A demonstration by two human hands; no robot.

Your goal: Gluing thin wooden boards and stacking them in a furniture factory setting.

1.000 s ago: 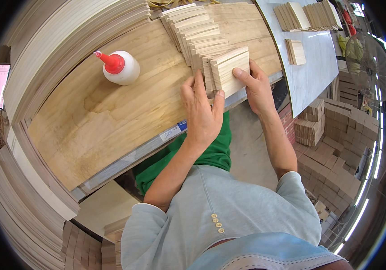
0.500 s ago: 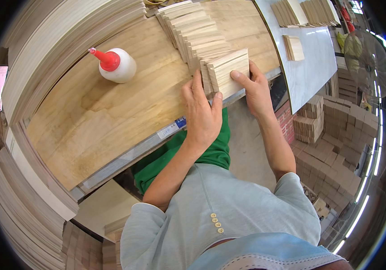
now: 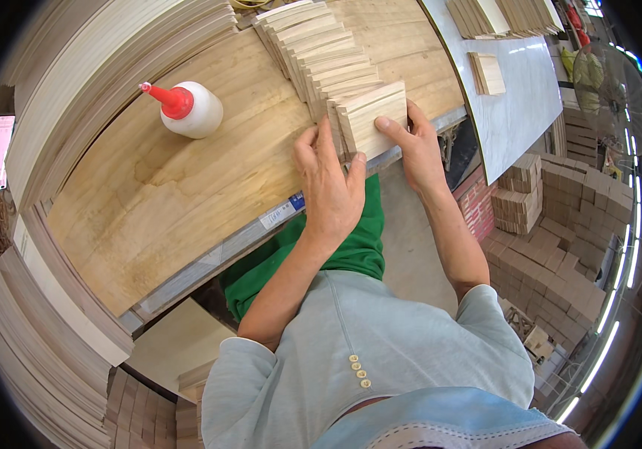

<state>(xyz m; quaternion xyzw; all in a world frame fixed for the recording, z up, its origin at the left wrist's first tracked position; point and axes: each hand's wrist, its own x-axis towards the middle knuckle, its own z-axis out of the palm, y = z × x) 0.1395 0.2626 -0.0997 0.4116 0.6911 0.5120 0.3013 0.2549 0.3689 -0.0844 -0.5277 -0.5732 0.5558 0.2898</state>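
A small pale wooden board (image 3: 375, 120) stands tilted at the near end of a leaning row of similar boards (image 3: 321, 56). My right hand (image 3: 418, 146) grips its right edge, thumb flat on the face and fingers behind. At the left edge, my left hand (image 3: 330, 187) closes around the board, its thumb at the lower corner and its fingers against the side. Whether my left fingers also touch the board behind cannot be made out. A white squeeze bottle (image 3: 203, 112) with a red nozzle stands on the wooden tabletop (image 3: 164, 194), left of the row.
Long stacked wooden strips (image 3: 134, 63) border the table on the left. To the right, a grey-white table (image 3: 511, 97) bears bundles of boards (image 3: 478, 16) and a smaller stack (image 3: 487, 73). Beyond are a fan (image 3: 612, 101) and stacked wooden blocks (image 3: 553, 262) on the floor.
The whole view has shifted slightly, moving the table and bottle a little leftward. Both hands keep nearly the same hold on the board.
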